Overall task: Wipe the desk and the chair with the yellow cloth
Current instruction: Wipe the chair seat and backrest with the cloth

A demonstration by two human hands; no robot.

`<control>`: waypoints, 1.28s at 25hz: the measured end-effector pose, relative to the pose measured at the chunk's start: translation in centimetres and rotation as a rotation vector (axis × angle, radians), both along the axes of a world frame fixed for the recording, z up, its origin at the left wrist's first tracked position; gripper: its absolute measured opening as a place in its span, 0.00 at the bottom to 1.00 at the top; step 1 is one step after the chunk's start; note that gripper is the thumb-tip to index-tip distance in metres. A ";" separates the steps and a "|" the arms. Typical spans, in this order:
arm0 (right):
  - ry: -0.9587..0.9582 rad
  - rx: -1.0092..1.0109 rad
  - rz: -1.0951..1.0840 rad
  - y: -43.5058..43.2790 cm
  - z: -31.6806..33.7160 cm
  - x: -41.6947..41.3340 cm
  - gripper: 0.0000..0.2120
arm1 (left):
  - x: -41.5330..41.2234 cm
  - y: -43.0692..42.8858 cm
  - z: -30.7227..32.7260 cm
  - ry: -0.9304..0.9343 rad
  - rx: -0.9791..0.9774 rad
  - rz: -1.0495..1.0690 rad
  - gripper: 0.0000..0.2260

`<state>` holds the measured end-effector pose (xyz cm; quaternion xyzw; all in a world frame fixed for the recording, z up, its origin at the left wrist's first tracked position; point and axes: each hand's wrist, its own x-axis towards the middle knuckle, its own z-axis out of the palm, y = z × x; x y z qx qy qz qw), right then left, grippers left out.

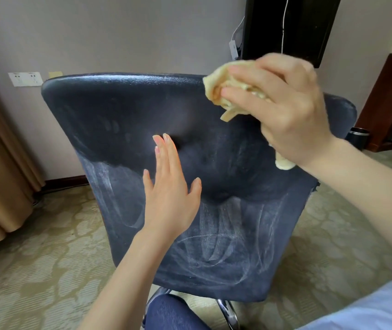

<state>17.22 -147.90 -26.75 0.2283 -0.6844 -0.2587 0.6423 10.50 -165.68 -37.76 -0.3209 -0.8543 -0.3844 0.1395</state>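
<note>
At the upper right edge of the dark blue chair (130, 110), your right hand (290, 110) holds the yellow cloth (221, 91) bunched up. Its fingers (245, 94) curl round it, and a tail of cloth hangs below your wrist. Your left hand (168, 191) is spread over the middle of the backrest, fingers straight and slightly apart; whether it touches the surface is unclear. Pale streaks mark the lower chair. A patterned carpet (47, 246) lies beneath.

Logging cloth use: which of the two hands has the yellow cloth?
The right hand, gripping the crumpled yellow cloth over the dark blue chair; the left hand is flat and empty.
</note>
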 end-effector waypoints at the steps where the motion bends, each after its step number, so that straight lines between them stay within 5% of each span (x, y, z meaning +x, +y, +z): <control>1: 0.028 -0.028 0.011 -0.8 0.0 -0.8 0.07 | -0.1 -0.1 0.0 0.004 -0.017 0.010 0.40; 5: -0.004 0.027 -0.003 -1.7 -3.0 -2.8 0.06 | -0.6 -0.7 -0.2 0.010 -0.069 0.035 0.41; 15: -0.527 0.301 -0.177 4.2 -14.5 1.3 0.11 | -1.4 -1.7 0.0 0.019 -0.123 0.047 0.41; 32: -0.238 0.228 -0.181 9.9 -8.6 3.8 0.14 | -2.6 -0.7 1.0 -0.012 -0.181 -0.042 0.44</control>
